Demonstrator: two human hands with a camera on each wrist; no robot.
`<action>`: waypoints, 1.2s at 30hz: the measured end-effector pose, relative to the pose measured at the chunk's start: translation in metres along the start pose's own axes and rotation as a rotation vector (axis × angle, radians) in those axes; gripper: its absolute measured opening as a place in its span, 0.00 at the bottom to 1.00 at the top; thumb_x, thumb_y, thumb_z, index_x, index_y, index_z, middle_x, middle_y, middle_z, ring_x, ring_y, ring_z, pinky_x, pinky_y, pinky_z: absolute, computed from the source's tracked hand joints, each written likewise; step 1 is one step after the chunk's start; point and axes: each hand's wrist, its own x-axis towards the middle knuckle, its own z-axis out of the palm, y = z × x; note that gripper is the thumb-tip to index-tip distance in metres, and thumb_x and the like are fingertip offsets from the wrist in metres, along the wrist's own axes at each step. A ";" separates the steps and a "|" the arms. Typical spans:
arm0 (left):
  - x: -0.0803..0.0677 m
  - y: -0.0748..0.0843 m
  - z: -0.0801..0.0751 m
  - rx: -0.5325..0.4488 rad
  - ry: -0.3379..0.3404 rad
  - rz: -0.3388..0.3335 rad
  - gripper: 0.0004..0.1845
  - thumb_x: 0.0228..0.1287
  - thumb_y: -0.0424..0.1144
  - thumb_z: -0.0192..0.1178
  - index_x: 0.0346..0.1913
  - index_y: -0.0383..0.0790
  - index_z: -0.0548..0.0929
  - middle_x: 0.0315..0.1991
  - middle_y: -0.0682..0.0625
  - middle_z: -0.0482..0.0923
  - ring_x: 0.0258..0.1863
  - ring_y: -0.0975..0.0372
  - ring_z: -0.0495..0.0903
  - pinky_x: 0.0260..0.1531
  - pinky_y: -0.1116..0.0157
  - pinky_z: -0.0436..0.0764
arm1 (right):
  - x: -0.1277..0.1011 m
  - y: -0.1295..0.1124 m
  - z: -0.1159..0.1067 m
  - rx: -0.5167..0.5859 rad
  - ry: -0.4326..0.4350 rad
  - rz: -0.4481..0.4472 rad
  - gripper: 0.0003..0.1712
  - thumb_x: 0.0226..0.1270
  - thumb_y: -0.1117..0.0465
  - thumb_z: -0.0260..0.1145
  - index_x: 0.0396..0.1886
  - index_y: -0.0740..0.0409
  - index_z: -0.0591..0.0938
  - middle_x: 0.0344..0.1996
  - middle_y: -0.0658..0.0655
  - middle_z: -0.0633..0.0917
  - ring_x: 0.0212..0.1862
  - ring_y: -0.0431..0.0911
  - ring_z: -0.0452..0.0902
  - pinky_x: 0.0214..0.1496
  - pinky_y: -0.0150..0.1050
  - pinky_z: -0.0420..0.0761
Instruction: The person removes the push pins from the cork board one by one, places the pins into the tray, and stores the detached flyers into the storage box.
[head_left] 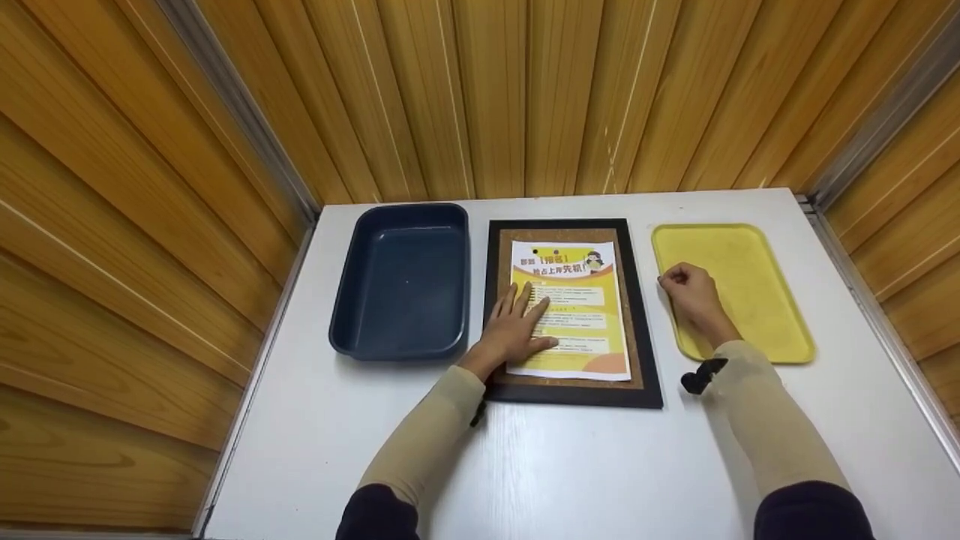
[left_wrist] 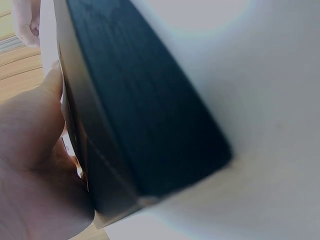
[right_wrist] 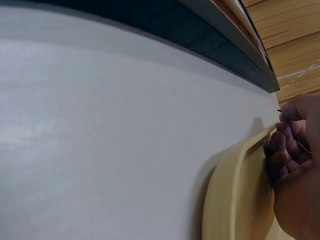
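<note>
A black-framed cork board (head_left: 637,330) lies on the white table with a yellow and white printed poster (head_left: 592,360) on it. My left hand (head_left: 512,330) rests on the poster's left side, fingers spread, pressing the sheet against the board. In the left wrist view the palm (left_wrist: 35,165) lies along the frame's edge. Just over the left rim of a yellow tray (head_left: 765,292), my right hand (head_left: 694,296) pinches a tiny dark push pin (right_wrist: 279,110) between thumb and forefinger; only its thin tip shows. Two small dark dots like pin heads sit at the poster's top.
A deep navy-blue bin (head_left: 409,292) stands left of the board. The yellow tray lies on the right, a short gap from the frame. Wood-patterned walls (head_left: 487,97) close off the back and both sides of the white table (head_left: 570,465).
</note>
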 end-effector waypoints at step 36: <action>-0.001 0.000 0.000 0.005 -0.005 0.002 0.45 0.76 0.71 0.50 0.87 0.56 0.53 0.88 0.42 0.36 0.86 0.44 0.32 0.82 0.45 0.43 | -0.001 0.001 -0.002 0.076 -0.002 0.048 0.15 0.80 0.61 0.63 0.49 0.72 0.82 0.39 0.57 0.82 0.39 0.41 0.76 0.39 0.27 0.77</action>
